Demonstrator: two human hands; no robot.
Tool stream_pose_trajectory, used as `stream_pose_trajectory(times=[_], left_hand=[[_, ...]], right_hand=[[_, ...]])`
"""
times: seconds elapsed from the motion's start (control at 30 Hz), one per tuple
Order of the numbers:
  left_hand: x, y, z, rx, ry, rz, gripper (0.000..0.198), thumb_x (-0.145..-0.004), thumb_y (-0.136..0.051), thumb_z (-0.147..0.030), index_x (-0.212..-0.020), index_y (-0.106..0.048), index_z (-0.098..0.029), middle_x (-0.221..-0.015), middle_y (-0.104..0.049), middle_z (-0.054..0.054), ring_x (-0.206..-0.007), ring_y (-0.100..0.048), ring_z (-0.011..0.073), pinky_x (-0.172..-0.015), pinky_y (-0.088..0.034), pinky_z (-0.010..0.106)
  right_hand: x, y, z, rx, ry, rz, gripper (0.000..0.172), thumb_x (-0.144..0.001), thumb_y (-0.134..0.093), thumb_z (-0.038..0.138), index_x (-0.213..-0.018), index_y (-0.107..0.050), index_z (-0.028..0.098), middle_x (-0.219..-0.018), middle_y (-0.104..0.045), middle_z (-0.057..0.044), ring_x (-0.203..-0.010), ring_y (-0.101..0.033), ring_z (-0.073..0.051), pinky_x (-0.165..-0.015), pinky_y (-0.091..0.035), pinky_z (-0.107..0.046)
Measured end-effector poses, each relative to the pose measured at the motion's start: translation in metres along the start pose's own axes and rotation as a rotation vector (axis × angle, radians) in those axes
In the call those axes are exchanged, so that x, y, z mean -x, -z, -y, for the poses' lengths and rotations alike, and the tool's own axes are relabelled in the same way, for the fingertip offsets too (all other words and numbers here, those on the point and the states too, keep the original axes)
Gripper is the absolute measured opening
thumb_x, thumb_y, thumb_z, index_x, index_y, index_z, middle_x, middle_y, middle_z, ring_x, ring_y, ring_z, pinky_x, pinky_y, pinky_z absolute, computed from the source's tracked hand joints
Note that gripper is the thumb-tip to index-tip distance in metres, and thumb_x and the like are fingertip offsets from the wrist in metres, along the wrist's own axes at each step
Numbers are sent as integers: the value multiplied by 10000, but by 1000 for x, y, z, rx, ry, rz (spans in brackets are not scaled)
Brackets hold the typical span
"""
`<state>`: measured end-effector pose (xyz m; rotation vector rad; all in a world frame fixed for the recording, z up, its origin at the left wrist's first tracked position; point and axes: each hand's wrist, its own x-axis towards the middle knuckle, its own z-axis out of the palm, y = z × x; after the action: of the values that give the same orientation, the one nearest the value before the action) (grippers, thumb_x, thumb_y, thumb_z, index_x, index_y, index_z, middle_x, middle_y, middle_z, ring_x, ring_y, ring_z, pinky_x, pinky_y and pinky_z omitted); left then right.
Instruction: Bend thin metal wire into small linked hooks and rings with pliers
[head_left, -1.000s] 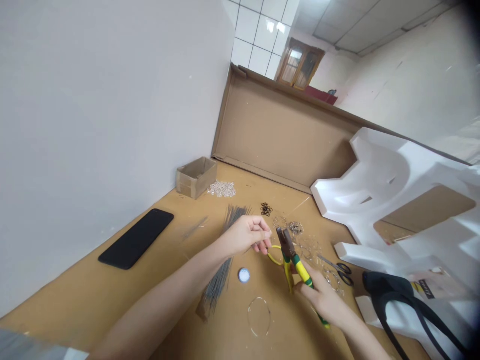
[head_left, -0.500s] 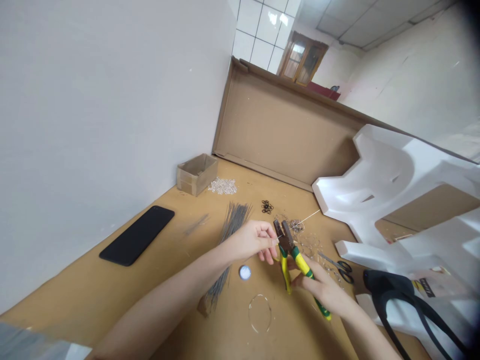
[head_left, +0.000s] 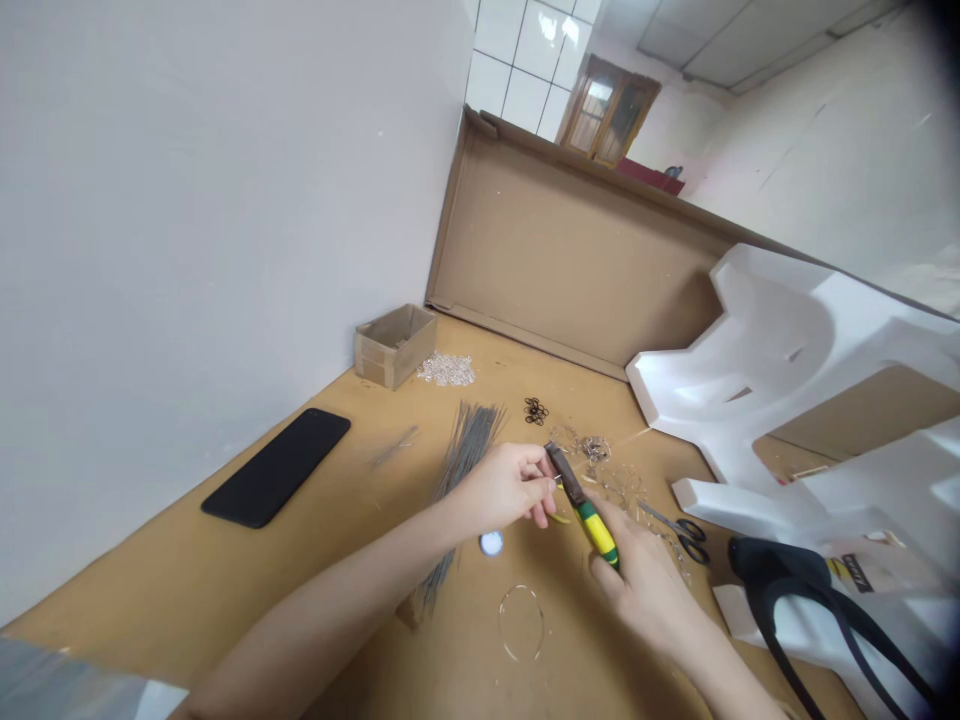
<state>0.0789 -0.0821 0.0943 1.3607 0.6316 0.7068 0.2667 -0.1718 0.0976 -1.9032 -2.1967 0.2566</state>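
My right hand [head_left: 645, 590] grips the green and yellow handles of a pair of pliers [head_left: 581, 495], whose dark jaws are closed and point up and left. My left hand [head_left: 510, 485] pinches a thin wire right at the jaws; the wire itself is barely visible. Both hands meet above the brown board [head_left: 300, 560]. Just left of them lies a bundle of grey wires [head_left: 454, 480]. A bent wire ring [head_left: 520, 622] lies below the hands, and a small white round piece [head_left: 491, 543] sits under my left wrist.
A black phone [head_left: 277, 480] lies at the left. A small cardboard box [head_left: 395, 344] and a heap of clear beads [head_left: 446, 369] sit at the back, black rings [head_left: 534, 410] nearby. Scissors [head_left: 679, 528], white foam blocks [head_left: 787, 370] and a black strap [head_left: 810, 600] crowd the right.
The pliers' handles have been squeezed together and the jaws closed. My left hand stayed pinched at the jaws. The long wire end seen sticking out to the right half a second ago no longer shows.
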Motion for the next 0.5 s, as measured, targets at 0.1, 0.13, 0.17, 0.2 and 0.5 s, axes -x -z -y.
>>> stream_pose_trajectory(times=[0.1,0.13,0.17,0.2,0.5], left_hand=[[0,-1,-2,44,-78,4,83,-729,-516,-113,-749,-597,-113,-641,-622,22,-508,-585,96,-555,-480,241],[1,-2,-3,56,-100,7,91,-724,-517,-105,-747,-605,-111,-653,-625,26,-527,-589,100,-582,-488,251],[1,-2,-4,60,-113,10,97,-719,-518,-96,-746,-610,-109,-664,-630,30,-544,-593,104,-601,-492,258],[1,-3,-4,57,-120,16,105,-715,-518,-89,-751,-615,-107,-676,-635,35,-558,-597,108,-613,-494,262],[1,-2,-4,10,-156,95,126,-738,-516,-103,-780,-634,-110,-709,-659,39,-611,-614,109,-662,-495,253]], right_hand=[[2,-5,0,245,8,-170,683,-702,-448,191,-1361,-270,197,-1173,-513,-125,-1003,-514,-284,-766,-454,-393],[3,-6,-1,305,17,-217,696,-705,-455,202,-1370,-250,191,-1163,-509,-131,-1007,-505,-289,-752,-462,-392],[3,-6,-2,354,28,-255,708,-706,-461,209,-1377,-233,186,-1149,-508,-135,-1009,-497,-293,-744,-468,-391],[4,-6,-3,390,40,-283,718,-707,-465,212,-1381,-220,181,-1134,-509,-139,-1007,-492,-295,-740,-473,-391],[8,-5,-6,381,66,-328,726,-696,-475,196,-1377,-225,182,-1157,-496,-141,-1041,-473,-298,-733,-487,-389]])
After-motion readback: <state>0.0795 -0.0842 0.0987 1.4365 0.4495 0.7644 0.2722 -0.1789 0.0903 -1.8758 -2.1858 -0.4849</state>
